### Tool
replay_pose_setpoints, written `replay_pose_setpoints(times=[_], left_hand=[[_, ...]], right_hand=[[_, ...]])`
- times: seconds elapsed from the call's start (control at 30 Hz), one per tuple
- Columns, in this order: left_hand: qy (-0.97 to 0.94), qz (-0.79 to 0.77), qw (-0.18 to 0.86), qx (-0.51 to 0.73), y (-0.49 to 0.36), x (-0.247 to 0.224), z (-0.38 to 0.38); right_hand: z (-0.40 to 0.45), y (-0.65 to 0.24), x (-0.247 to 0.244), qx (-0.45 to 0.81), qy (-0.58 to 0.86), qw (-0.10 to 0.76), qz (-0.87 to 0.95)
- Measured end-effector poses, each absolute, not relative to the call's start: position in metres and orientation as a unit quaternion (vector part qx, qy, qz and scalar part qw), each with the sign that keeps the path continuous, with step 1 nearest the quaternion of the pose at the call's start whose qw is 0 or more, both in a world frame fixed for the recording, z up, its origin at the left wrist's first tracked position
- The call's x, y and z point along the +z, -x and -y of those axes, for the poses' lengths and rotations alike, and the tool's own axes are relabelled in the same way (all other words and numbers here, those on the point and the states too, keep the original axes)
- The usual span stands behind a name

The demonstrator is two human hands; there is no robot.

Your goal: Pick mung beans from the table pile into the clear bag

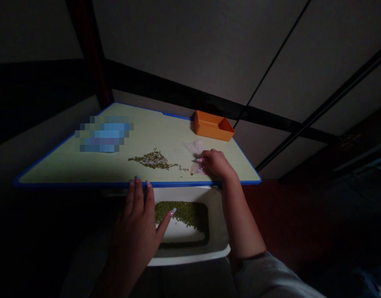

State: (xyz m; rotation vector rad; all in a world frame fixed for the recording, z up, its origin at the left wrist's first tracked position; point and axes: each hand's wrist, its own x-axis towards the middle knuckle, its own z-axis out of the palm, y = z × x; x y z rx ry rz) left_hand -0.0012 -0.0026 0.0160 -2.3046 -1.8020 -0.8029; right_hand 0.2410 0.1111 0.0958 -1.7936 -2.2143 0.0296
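My left hand (137, 223) is open, its fingertips at the table's front edge and its thumb stretched out above a white basin (219, 223). Small green grains, like mung beans (187, 211), cover part of the basin's floor. On the table, my right hand (216, 162) is closed in a pinch beside a pale, whitish patch of fine material (195, 147). What its fingertips hold, if anything, is too small to make out. A pinkish patch (198, 168) shows just below those fingers. Left of them lies a loose heap of green and pale grains (153, 159), with stray ones trailing toward the right hand.
The light-topped table (63, 165) has a blue rim. An orange open box (213, 131) stands at its back right. A blurred-out blue item (106, 136) lies at the left. Behind the table rise pale panels (178, 45) with dark strips. The surroundings are dim.
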Motion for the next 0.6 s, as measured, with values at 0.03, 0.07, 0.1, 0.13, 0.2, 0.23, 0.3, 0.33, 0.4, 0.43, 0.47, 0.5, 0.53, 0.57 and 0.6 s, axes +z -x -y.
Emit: replay_pose_setpoints(times=[0.03,0.07,0.1,0.13,0.2,0.23,0.3,0.33,0.4,0.43,0.47,0.5,0.53,0.57,0.6], left_hand=[[0.758,0.594,0.055,-0.264,0.0015,0.0158,0.0028],[0.758,0.594,0.056,-0.264,0.0017,0.0154,0.0029],[0.758,0.594,0.057,-0.264,0.0018,0.0149,0.0029],[0.758,0.594,0.059,-0.264,0.0017,0.0144,0.0027],[0.758,0.593,0.062,-0.264,0.0015,0.0132,0.002],[0.759,0.592,0.063,-0.264,0.0013,0.0128,0.0016],[0.759,0.591,0.065,-0.265,0.0014,0.0121,0.001],[0.758,0.592,0.065,-0.266,0.0015,0.0119,0.0009],[0.757,0.594,0.063,-0.266,0.0019,0.0117,0.0009],[0.757,0.594,0.062,-0.265,0.002,0.0118,0.0011],[0.758,0.594,0.06,-0.264,0.0021,0.012,0.0012],[0.758,0.594,0.059,-0.263,0.0019,0.0122,0.0013],[0.757,0.595,0.058,-0.263,0.0016,0.0125,0.0013],[0.757,0.596,0.059,-0.263,0.0013,0.0128,0.0013],[0.756,0.597,0.059,-0.263,0.0008,0.0131,0.0013]], right_hand=[[-0.1108,-0.2412,0.0958,0.014,0.625,0.144,0.767],[-0.1107,-0.2413,0.0957,0.019,0.626,0.144,0.766],[-0.1106,-0.2414,0.0957,0.023,0.625,0.144,0.767],[-0.1107,-0.2416,0.0956,0.027,0.624,0.143,0.768],[-0.1111,-0.2418,0.0955,0.033,0.621,0.142,0.77],[-0.1114,-0.2418,0.0955,0.035,0.619,0.143,0.771],[-0.1117,-0.2416,0.0952,0.044,0.618,0.146,0.772],[-0.1117,-0.2414,0.0951,0.049,0.616,0.15,0.772],[-0.1112,-0.2407,0.0952,0.059,0.612,0.155,0.773],[-0.1108,-0.2402,0.0954,0.063,0.611,0.157,0.773],[-0.1103,-0.2397,0.0958,0.066,0.612,0.157,0.773],[-0.1097,-0.2392,0.0961,0.069,0.613,0.158,0.771],[-0.1092,-0.2388,0.0964,0.074,0.614,0.158,0.77],[-0.1088,-0.2385,0.0966,0.08,0.615,0.159,0.769],[-0.1086,-0.2384,0.0964,0.085,0.613,0.162,0.768]])
